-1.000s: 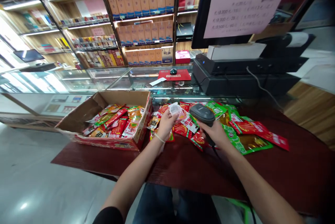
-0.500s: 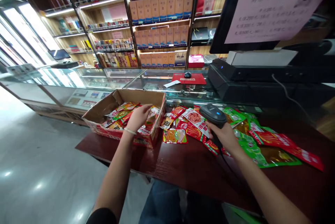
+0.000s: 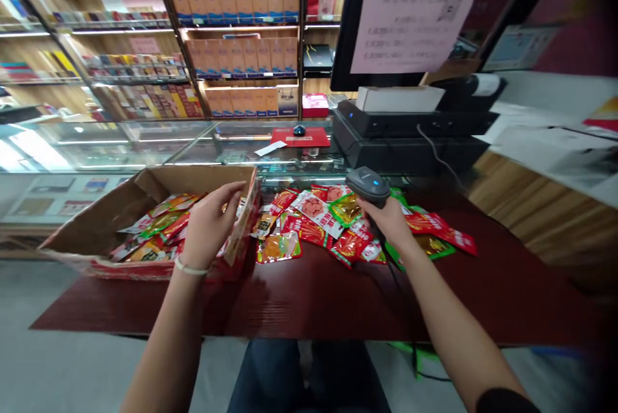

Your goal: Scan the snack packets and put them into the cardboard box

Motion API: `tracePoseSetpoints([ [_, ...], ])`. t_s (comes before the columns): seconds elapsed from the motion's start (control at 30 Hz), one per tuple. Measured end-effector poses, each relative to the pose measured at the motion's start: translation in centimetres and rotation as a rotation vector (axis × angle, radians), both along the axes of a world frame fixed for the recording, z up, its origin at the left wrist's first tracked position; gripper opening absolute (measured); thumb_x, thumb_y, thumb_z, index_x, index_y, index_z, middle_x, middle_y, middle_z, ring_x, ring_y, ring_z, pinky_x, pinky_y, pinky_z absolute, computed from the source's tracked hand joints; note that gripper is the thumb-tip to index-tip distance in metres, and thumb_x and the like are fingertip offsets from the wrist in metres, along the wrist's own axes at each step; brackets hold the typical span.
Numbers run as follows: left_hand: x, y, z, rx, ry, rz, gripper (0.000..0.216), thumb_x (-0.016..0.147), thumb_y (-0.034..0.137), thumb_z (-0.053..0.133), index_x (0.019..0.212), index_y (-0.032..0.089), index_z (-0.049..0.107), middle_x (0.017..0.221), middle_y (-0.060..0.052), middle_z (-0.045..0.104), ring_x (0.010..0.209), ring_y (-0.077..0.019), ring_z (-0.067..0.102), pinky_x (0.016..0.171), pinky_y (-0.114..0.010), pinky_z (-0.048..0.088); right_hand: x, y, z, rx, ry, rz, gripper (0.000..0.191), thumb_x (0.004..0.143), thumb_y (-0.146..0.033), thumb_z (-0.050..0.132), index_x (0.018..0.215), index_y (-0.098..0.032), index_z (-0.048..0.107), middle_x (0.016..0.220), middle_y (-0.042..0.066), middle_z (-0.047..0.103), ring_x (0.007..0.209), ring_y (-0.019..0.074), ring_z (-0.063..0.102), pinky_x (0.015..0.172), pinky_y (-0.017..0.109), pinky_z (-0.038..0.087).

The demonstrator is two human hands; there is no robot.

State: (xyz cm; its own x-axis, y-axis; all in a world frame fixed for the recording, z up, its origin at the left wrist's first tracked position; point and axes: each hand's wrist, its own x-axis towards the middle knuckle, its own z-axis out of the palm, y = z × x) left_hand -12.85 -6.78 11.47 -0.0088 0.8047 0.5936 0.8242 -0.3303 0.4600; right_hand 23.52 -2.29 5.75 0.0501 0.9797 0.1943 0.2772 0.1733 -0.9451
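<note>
"Wrapped snugly round its handle, the right hand (image 3: 392, 223) has hold of a dark grey plastic barcode scanner (image 3: 367, 185) with a small blue light on its rounded head."

"How does that arm lie?"

"Slanting up and inward from the lower right, the scanner's head tipped toward the upper left, over a scatter of shiny red, white and green foil packets (image 3: 309, 230). A thin black cable (image 3: 396, 276) hangs below the grip."

"And the left hand (image 3: 207, 226)?"

"Raised over the right part of an open brown cardboard box (image 3: 207, 176). Its bent fingers point right, loosely parted from the thumb; nothing shows between them, though their far side is hidden. A thin pale band (image 3: 190, 268) circles the wrist."

"Where are the packets?"

"Some heaped inside the box, others on the glossy dark red-brown table (image 3: 309, 300), between box and scanner and beyond the right hand. A small green-edged packet with a golden middle (image 3: 345, 209) overlaps a white-and-red packet picturing pink pieces (image 3: 313, 210)."

"Can you read anything?"

"Bold Chinese characters on several packets, too blurred for me. A pink paper sheet (image 3: 410, 27) on the black monitor (image 3: 345, 40) carries rows of Chinese writing and a square code at upper right, blurred too."
</note>
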Motion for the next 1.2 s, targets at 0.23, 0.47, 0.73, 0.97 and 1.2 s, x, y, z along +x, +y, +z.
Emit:
tracePoseSetpoints([
  [0.23,11.9,4.7,-2.8,-0.064,-0.02,-0.346,0.031,0.096,0.032,0.046,0.117,0.022,0.065,0.116,-0.006,0.071,0.107,-0.0204,0.065,0.096,-0.033,0.048,5.5,0.9,-1.2,0.036,0.005,-0.182,0.036,0.077,-0.052,0.07,0.063,-0.024,0.054,0.047,-0.002,0.055,0.037,0.0141,0.049,0.04,0.028,0.038],
  [0.47,23.5,10.6,-11.0,-0.159,0.166,-0.57,0.044,0.089,0.035,0.058,0.127,0.014,0.058,0.131,-0.015,0.058,0.122,-0.0273,0.054,0.105,-0.039,0.041,8.7,1.2,-2.3,0.047,0.076,-0.263,0.032,0.078,-0.051,0.069,0.068,-0.023,0.056,0.05,-0.003,0.055,0.038,0.0142,0.049,0.04,0.028,0.04],
  [0.73,25.7,11.2,-13.6,-0.189,0.312,-0.339,0.055,0.084,0.029,0.062,0.137,0.017,0.052,0.125,-0.015,0.06,0.117,-0.0319,0.053,0.099,-0.044,0.042,9.0,1.2,-2.2,0.032,0.159,-0.303,0.033,0.075,-0.05,0.072,0.066,-0.023,0.055,0.049,-0.002,0.055,0.037,0.0136,0.049,0.037,0.026,0.039],
  [0.97,22.1,11.2,-10.1,-0.199,-0.143,-0.346,0.035,0.092,0.023,0.048,0.123,0.02,0.063,0.11,-0.01,0.071,0.099,-0.0262,0.065,0.087,-0.037,0.048,8.3,1.0,-2.4,0.086,0.241,-0.26,0.032,0.078,-0.047,0.07,0.066,-0.02,0.059,0.05,-0.003,0.055,0.037,0.0106,0.048,0.038,0.024,0.038],
  [1.2,16.0,10.7,-10.9,-0.437,-1.291,-0.533,0.039,0.076,0.045,0.073,0.1,0.014,0.068,0.091,-0.006,0.074,0.09,-0.0216,0.069,0.084,-0.034,0.052,5.3,0.5,-2.9,-0.009,0.296,-0.104,0.034,0.077,-0.048,0.073,0.063,-0.021,0.058,0.049,-0.002,0.054,0.037,0.0112,0.047,0.038,0.025,0.037],
])
